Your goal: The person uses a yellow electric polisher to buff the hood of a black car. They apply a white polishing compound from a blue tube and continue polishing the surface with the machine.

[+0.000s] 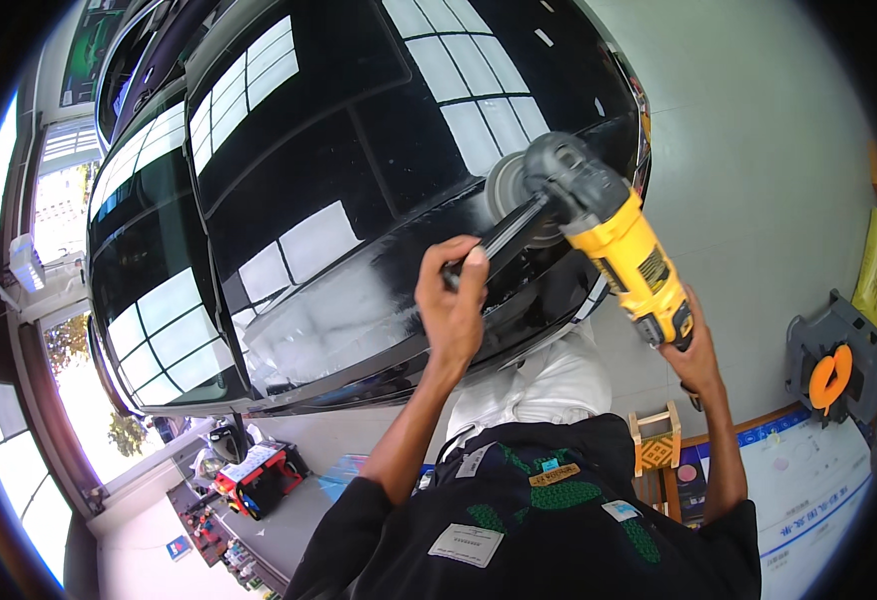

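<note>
A yellow and black car polisher (631,250) lies across the front part of a glossy black car hood (289,180). Its round grey pad (505,190) rests against the paint, partly hidden by the dark gear head. My left hand (453,308) is closed around the end of the black side handle (509,243). On the other end, the fingers of my right hand (697,355) wrap the rear of the yellow body. A whitish, streaky film (334,315) covers the paint left of my left hand, along the hood's near edge.
The car's side mirror (227,440) juts out at the lower left, near a red and black tool box (261,480). Grey floor (749,150) stretches along the right. A small wooden stool (656,440) and a grey item with an orange ring (831,378) stand at the lower right.
</note>
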Demonstrator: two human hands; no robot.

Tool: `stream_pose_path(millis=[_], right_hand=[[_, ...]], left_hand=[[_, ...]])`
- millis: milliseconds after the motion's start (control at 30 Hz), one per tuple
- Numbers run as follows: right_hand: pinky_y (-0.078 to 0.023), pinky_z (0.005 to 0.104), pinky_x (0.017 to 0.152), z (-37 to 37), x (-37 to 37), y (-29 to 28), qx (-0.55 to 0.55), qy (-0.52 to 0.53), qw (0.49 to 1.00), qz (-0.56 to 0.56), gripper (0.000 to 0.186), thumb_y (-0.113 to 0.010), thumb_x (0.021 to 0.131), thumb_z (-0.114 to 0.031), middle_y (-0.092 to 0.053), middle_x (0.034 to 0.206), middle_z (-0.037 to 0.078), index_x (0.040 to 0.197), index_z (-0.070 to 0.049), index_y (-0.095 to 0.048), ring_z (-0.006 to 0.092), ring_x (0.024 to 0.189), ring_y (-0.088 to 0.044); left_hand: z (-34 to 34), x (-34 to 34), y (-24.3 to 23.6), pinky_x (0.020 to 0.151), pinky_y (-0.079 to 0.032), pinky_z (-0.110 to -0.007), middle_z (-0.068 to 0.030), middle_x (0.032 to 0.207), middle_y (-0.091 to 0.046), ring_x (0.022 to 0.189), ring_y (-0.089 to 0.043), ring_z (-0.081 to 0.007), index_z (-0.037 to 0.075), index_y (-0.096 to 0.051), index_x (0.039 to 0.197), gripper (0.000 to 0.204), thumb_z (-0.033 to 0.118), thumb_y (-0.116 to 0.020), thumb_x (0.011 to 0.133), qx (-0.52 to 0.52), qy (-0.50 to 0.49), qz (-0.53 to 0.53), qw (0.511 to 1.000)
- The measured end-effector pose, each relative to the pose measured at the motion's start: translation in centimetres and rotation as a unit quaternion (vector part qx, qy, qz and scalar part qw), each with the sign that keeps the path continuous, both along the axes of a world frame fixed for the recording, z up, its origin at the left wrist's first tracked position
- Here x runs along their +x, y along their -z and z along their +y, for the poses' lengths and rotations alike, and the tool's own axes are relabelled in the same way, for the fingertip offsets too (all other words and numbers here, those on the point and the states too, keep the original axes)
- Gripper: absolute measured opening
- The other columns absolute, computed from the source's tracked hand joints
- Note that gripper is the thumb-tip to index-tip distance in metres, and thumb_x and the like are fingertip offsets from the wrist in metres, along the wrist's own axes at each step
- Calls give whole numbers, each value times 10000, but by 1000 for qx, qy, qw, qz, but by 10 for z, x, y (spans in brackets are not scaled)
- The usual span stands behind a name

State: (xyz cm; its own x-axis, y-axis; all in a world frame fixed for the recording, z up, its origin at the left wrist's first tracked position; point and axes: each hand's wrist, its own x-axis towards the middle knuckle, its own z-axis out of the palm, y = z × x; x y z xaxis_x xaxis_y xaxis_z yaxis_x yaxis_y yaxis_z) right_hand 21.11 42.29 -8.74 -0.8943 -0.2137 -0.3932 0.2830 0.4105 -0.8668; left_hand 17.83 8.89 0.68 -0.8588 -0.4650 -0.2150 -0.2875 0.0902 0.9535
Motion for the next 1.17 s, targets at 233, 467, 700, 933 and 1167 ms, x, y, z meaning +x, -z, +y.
stream_pose_path(millis=[233, 467, 700, 933, 1167], right_hand=[[-522, 387, 878, -25, 29, -15, -43, -41, 997, -55, 909, -643, 747, -22, -676, 1088, 245, 1543, -129, -219, 336, 995, -689], [-520, 505, 773, -125, 29, -35, -51, -334, 931, -139, 948, -648, 762, -163, -660, 868, 320, 1553, -174, -125, 490, 843, -657], [-481, 440, 912, -179, 32, -52, -178, -469, 845, -187, 1036, -760, 810, -231, -640, 1140, 299, 1561, -127, -54, 440, 1044, -642], [-399, 415, 1064, -210, 58, -92, -195, -499, 837, -110, 1079, -801, 802, -195, -531, 1355, 277, 1564, -135, -40, 435, 1268, -518], [-418, 373, 1069, -255, 128, -137, -252, -359, 891, -118, 1038, -755, 770, 26, -505, 1395, 175, 1566, -118, -104, 278, 1256, -528]], left_hand=[[-35, 61, -8, 455, -395, -209, -106, 1050, -630, 571, -519, -105, 40, -604, 1039, 184, 195, -614, 940, -44, -78, -1, 996], [-120, 212, -52, 377, -325, -205, -150, 985, -652, 463, -466, -92, -1, -588, 983, 192, 188, -564, 960, -118, -251, 35, 960], [-109, 257, -129, 354, -282, -190, -130, 941, -657, 451, -438, -59, 9, -577, 892, 97, 105, -581, 903, -224, -342, 27, 912], [-115, 265, -197, 366, -273, -180, -84, 836, -660, 439, -425, -41, 11, -641, 901, 149, 158, -616, 907, -331, -356, 21, 874], [-186, 299, -263, 506, -347, -202, -56, 926, -628, 570, -458, -46, 20, -628, 1095, 303, 266, -644, 919, -277, -105, 188, 936]])
